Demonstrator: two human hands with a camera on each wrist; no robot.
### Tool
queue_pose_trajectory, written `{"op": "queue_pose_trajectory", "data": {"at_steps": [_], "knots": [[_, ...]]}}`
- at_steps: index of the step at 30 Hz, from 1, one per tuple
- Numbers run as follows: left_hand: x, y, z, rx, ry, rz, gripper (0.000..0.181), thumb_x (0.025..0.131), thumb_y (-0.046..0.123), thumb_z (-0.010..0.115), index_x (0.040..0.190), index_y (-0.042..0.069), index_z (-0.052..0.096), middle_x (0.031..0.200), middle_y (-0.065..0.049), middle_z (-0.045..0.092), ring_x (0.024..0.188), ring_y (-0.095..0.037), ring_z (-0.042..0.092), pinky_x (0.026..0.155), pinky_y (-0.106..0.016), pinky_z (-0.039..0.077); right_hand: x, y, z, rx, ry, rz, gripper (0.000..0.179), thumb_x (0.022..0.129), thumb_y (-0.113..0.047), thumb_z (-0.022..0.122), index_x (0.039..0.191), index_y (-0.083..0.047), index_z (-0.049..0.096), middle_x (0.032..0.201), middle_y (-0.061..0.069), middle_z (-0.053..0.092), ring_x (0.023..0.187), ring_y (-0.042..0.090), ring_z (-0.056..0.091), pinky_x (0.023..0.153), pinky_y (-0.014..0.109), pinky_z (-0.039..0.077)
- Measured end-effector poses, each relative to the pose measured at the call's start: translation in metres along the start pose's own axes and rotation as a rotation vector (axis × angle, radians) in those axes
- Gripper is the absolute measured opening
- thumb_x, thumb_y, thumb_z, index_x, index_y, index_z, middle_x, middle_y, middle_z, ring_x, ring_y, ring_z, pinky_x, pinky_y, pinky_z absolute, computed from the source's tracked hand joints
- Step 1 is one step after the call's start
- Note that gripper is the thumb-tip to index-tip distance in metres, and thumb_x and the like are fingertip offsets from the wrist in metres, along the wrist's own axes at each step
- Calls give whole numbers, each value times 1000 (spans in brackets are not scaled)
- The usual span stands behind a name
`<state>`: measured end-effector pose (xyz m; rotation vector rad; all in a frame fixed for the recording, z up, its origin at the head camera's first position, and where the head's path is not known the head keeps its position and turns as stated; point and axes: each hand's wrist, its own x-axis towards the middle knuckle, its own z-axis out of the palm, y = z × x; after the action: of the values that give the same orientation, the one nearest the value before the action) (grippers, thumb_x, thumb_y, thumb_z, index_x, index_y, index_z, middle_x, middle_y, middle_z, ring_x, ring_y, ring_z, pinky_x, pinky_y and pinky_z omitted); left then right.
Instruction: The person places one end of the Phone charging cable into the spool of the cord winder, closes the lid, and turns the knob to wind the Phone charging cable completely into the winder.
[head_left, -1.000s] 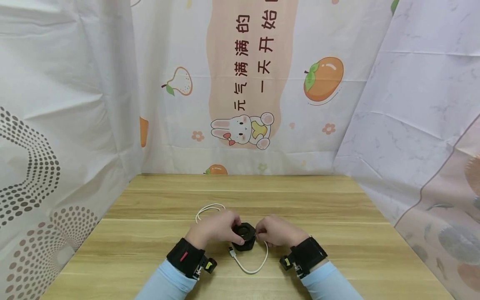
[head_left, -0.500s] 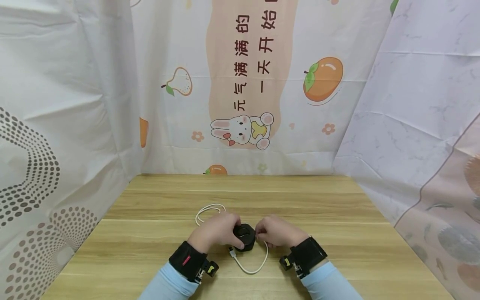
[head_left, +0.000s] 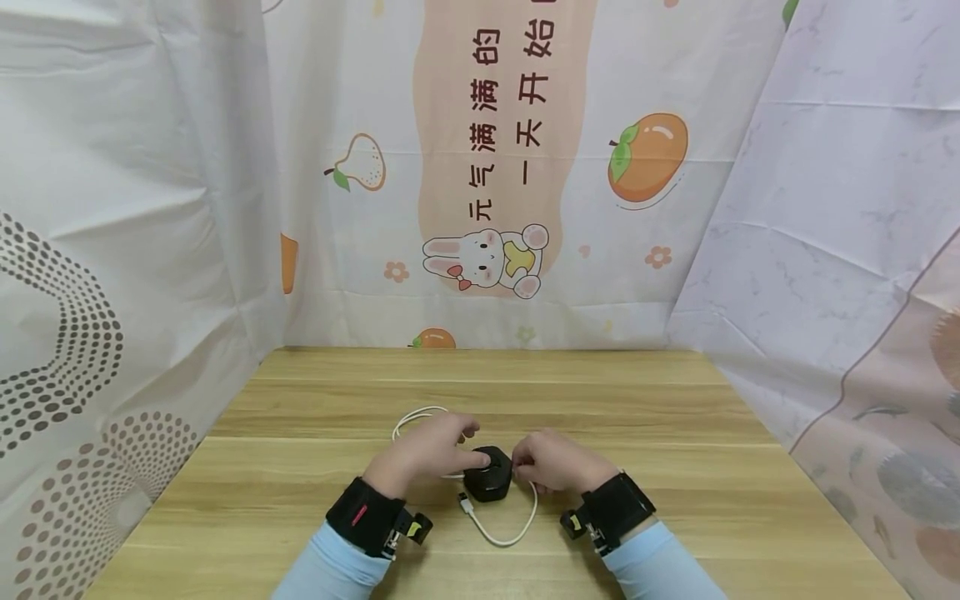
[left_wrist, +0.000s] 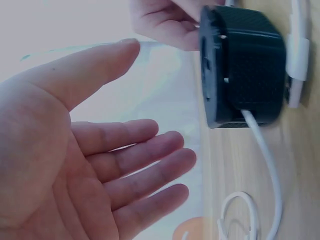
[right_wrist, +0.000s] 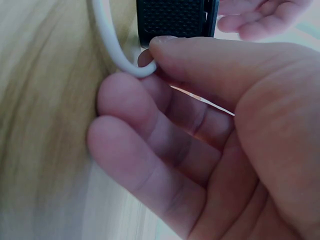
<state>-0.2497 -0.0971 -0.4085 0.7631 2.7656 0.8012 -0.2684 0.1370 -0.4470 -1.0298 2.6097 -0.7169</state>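
A black hexagonal cable winder (head_left: pixel 487 485) sits on the table between both hands. White cable comes out of its two sides. My left hand (head_left: pixel 427 454) is beside it with fingers extended and apart; the thumb overlaps its top in the head view, while the left wrist view shows a gap between the fingers and the winder (left_wrist: pixel 255 65). My right hand (head_left: pixel 553 463) pinches the white cable (right_wrist: pixel 112 47) between thumb and index finger, right at the winder's side. From there the cable loops toward the front, and its USB plug (head_left: pixel 465 503) lies by the winder.
A loose coil of the same white cable (head_left: pixel 411 417) lies behind my left hand. The wooden table (head_left: pixel 600 392) ends at a printed cloth backdrop (head_left: pixel 585 275), with white cloth (head_left: pixel 135 183) hanging along the left side.
My left hand has let go of the cable winder, and its fingers have spread and lifted. The winder's top, earlier ring-like, now looks flatter. My right hand stays on the cable.
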Motion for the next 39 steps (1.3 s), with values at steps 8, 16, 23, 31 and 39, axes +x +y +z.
{"op": "queue_pose_trajectory", "data": {"at_steps": [8,16,23,31,39], "knots": [[-1,5,0,8,11,63,55,83,42,70,124,7,59,118,-8,62,109,-18,57,88,-34,47,-1,-2,-1,7,-5,2,18,92,-12,61,76,-16,67,52,-1,57,40,6,51,39,24,43],[3,5,18,12,-7,55,65,71,42,80,122,6,59,109,0,62,95,-12,56,80,-28,46,-1,-2,-2,-6,-3,-8,17,92,-14,61,77,-16,68,53,-3,57,40,5,51,40,23,43],[6,3,25,91,-6,61,56,69,38,82,114,13,62,98,6,60,83,-8,53,72,-24,44,-1,-1,-1,-9,-2,4,17,92,-14,62,76,-17,67,51,-3,56,40,6,51,41,24,43],[6,5,25,102,-7,47,49,68,36,83,108,14,64,93,6,59,78,-7,52,69,-24,44,0,0,0,-12,-1,7,18,92,-15,62,75,-18,67,50,-4,55,39,5,50,41,23,42],[7,6,26,125,-2,16,53,68,37,84,111,13,64,97,5,60,82,-8,51,72,-25,44,0,0,0,-11,1,-3,18,92,-16,62,75,-18,67,50,-5,54,39,5,50,40,23,42]]}}
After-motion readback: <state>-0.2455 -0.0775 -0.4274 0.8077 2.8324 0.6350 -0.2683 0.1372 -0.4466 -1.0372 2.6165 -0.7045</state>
